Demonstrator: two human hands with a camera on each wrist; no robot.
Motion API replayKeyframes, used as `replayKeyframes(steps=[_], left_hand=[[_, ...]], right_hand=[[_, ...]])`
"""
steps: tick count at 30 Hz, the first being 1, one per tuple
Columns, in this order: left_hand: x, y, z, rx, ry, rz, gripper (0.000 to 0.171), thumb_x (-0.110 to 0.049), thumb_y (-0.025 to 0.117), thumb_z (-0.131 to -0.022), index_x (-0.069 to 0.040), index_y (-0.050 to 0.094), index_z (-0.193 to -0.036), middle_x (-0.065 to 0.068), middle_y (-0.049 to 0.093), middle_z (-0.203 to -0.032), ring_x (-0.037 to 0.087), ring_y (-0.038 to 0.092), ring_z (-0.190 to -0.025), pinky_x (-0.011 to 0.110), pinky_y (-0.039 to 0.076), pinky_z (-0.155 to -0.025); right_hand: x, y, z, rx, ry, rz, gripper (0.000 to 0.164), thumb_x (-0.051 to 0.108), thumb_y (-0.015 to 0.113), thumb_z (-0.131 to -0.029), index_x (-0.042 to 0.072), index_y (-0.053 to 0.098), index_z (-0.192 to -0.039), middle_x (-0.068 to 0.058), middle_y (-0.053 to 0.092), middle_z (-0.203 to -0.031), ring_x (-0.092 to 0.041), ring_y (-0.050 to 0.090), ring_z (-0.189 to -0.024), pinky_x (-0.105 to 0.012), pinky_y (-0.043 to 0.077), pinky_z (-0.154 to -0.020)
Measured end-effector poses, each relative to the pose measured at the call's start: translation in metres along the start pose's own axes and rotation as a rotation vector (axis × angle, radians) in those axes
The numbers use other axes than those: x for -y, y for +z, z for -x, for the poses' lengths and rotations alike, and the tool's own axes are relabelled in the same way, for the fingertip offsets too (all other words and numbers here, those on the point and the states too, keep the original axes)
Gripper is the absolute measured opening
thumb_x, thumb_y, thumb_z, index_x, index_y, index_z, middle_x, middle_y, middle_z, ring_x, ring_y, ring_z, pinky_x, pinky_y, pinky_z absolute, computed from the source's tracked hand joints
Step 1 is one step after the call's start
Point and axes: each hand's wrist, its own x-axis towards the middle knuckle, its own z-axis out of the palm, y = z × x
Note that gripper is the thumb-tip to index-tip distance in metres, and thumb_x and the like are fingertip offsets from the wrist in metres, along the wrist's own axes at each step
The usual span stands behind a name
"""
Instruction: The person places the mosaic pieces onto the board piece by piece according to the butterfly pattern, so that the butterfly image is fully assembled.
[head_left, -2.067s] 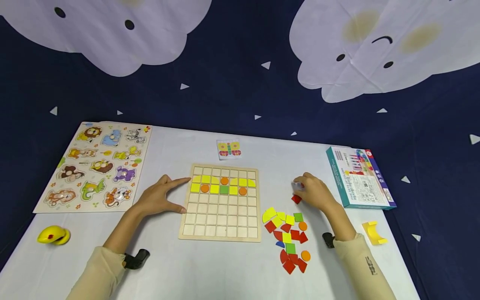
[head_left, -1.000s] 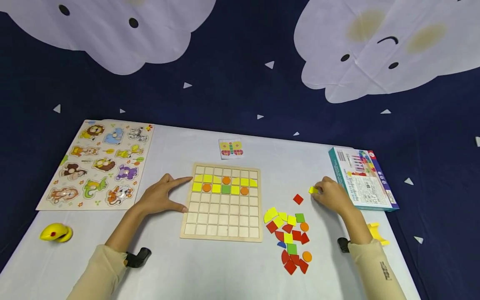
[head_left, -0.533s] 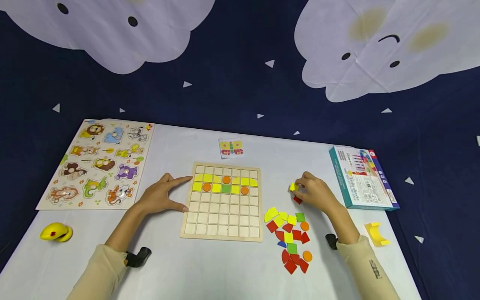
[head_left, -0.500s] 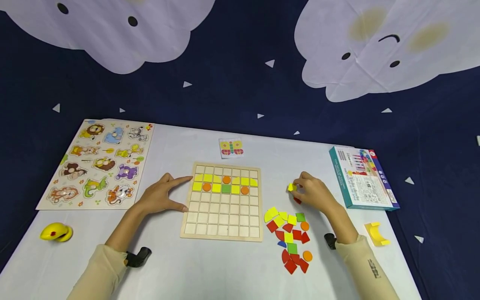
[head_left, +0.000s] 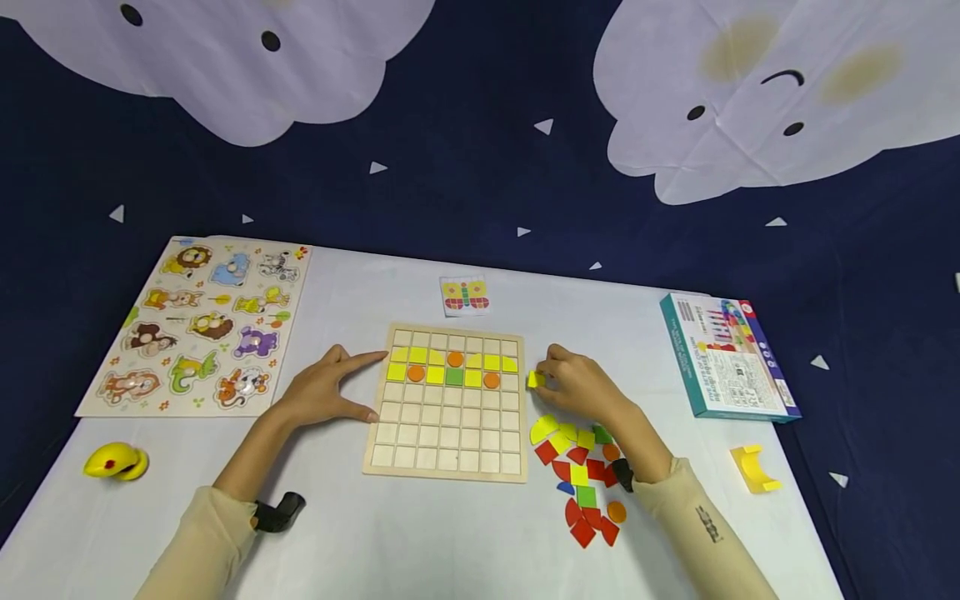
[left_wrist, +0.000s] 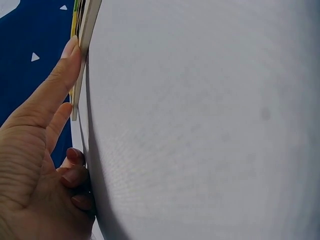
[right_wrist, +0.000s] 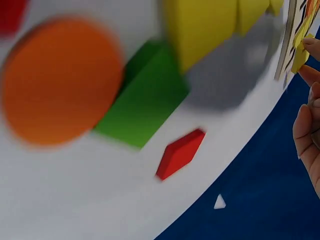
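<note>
The square wooden grid board lies mid-table. Two of its rows carry yellow tiles, orange discs and one green square. My left hand touches the board's left edge with index fingertip and thumb spread apart; in the left wrist view, the other fingers bend loosely beneath. Just off the board's right edge, my right hand pinches a small yellow tile, also visible in the right wrist view. Below that hand lies a loose pile of yellow, red, green, orange and blue tiles, partly covered by the wrist.
A butterfly pattern card lies behind the board. At left are an animal puzzle board and a yellow toy. A teal-sided box and a yellow curved piece sit at right. One red tile lies apart.
My right hand put down a red tile, took up a yellow tile farther right and carried it left, close to the board. My left hand has stayed at the board's edge.
</note>
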Motion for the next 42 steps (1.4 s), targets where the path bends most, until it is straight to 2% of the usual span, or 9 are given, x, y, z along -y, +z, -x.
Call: replayKeyframes(steps=[8, 17, 27, 35, 42], left_hand=[[-0.001, -0.002, 0.001, -0.001, -0.001, 0.0, 0.1, -0.048, 0.092, -0.059, -0.024, 0.05, -0.147, 0.005, 0.037, -0.091, 0.018, 0.036, -0.072, 0.032, 0.031, -0.063], [-0.004, -0.002, 0.002, -0.012, 0.006, 0.003, 0.099, -0.049, 0.092, -0.06, -0.023, 0.051, -0.146, 0.005, 0.037, -0.09, 0.018, 0.036, -0.072, 0.031, 0.03, -0.063], [-0.002, -0.001, 0.001, -0.002, -0.01, 0.002, 0.101, -0.047, 0.093, -0.058, -0.024, 0.05, -0.147, 0.005, 0.038, -0.091, 0.018, 0.036, -0.072, 0.031, 0.031, -0.063], [-0.003, 0.0, 0.001, -0.001, -0.01, 0.002, 0.1, -0.046, 0.093, -0.059, -0.024, 0.05, -0.146, 0.005, 0.038, -0.091, 0.018, 0.037, -0.072, 0.031, 0.031, -0.063], [-0.003, -0.002, 0.001, 0.011, -0.021, 0.001, 0.1, -0.045, 0.093, -0.059, -0.024, 0.05, -0.147, 0.005, 0.039, -0.092, 0.019, 0.038, -0.073, 0.032, 0.032, -0.064]], right_hand=[[0.016, 0.006, -0.016, 0.048, -0.046, 0.002, 0.027, 0.019, 0.079, -0.084, 0.001, 0.075, -0.103, -0.003, 0.057, -0.088, -0.011, 0.048, -0.07, -0.025, 0.047, -0.067], [0.022, 0.011, -0.025, 0.102, -0.041, 0.023, 0.022, 0.02, 0.077, -0.087, 0.003, 0.074, -0.102, -0.004, 0.057, -0.092, -0.012, 0.05, -0.072, -0.029, 0.049, -0.071], [0.022, 0.015, -0.026, 0.087, -0.029, -0.022, 0.016, 0.014, 0.077, -0.087, 0.004, 0.072, -0.098, -0.005, 0.062, -0.094, -0.014, 0.057, -0.077, -0.031, 0.053, -0.077], [0.022, 0.009, -0.023, 0.09, 0.006, -0.05, 0.021, 0.016, 0.077, -0.087, 0.004, 0.074, -0.104, -0.005, 0.064, -0.097, -0.014, 0.058, -0.079, -0.032, 0.053, -0.078], [0.019, -0.001, -0.004, 0.077, 0.067, -0.081, 0.026, 0.019, 0.077, -0.087, 0.003, 0.075, -0.107, -0.007, 0.063, -0.094, -0.013, 0.053, -0.073, -0.028, 0.05, -0.07]])
